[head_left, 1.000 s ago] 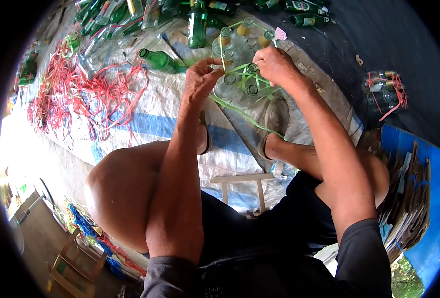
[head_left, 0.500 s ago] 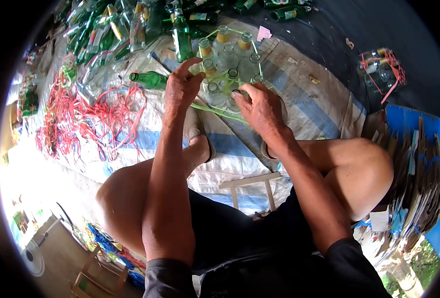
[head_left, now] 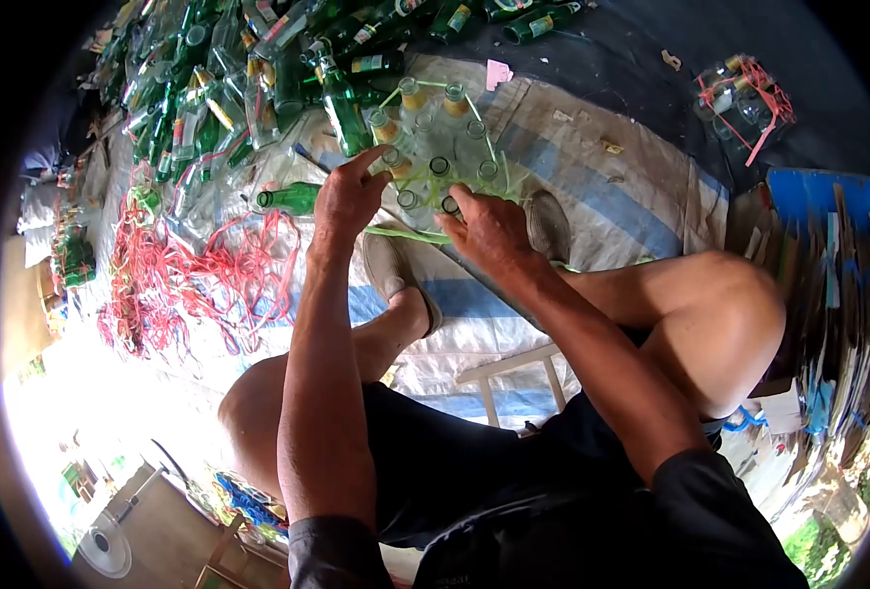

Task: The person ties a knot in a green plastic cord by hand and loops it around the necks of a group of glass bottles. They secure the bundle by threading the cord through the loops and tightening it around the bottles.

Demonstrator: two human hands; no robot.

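Observation:
A cluster of clear glass bottles (head_left: 423, 147) stands upright in front of me, with a light green plastic strap (head_left: 485, 140) running around the necks. My left hand (head_left: 350, 201) is at the left side of the cluster, thumb and forefinger apart beside a bottle with a yellowish neck label (head_left: 393, 160). At the near right side, my right hand (head_left: 494, 231) has its thumb and forefinger around the mouth of a glass bottle (head_left: 450, 204); its other fingers are curled under and partly hidden. A loose length of green strap (head_left: 410, 236) lies between my hands.
A green bottle (head_left: 293, 199) lies left of my left hand, near tangled pink straps (head_left: 214, 280). Many green and clear bottles (head_left: 199, 108) are heaped at the far left. A pink-tied bottle bundle (head_left: 744, 103) sits far right. Stacked cardboard (head_left: 838, 324) stands near my right knee.
The view has shifted, showing more of the bottle heap and both shoes. My right hand remains at the near bottle's mouth, and my left hand stays beside the cluster with its fingers apart.

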